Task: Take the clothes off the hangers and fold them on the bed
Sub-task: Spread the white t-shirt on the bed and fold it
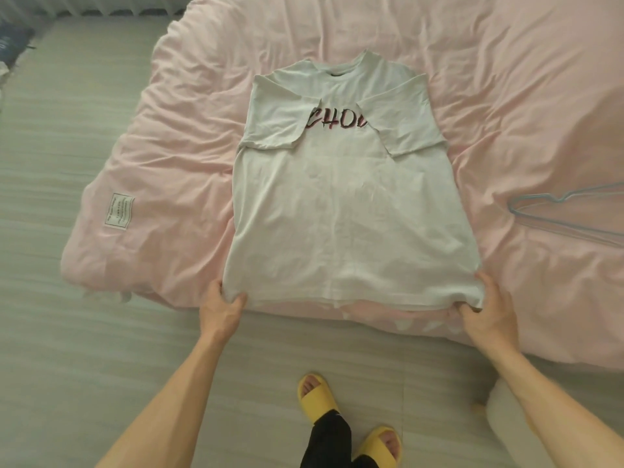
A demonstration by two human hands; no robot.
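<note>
The bed [506,79], covered with a creased pink duvet, is the work surface. The T-shirt [347,204] lies on it face up, collar away from the person and hem at the near edge of the bed. An empty wire hanger [557,211] lies on the duvet to the right, well apart from the shirt.

The left hand [221,309] pinches the left hem corner and the right hand [486,309] pinches the right hem corner. Each has its thumb on top and its fingers curled under the cloth.

Step in hand, as judged: fold the hem up toward the collar.
- Keep both corners level and lift them together.
- Hold light tension across the hem so that the body stays flat.
- Carry the hem over the folded sleeves without disturbing them.
- Set the hem square with the shoulders, then smooth the cloth outward.

Appearance of the shirt: the cloth is white or very pale, thin and lightly wrinkled. The body widens toward the hem. Both short sleeves lie folded inward across the chest; the left sleeve [277,119] and the right sleeve [405,119] partly cover a dark and pink print [336,121]. The round collar lies flat.
</note>
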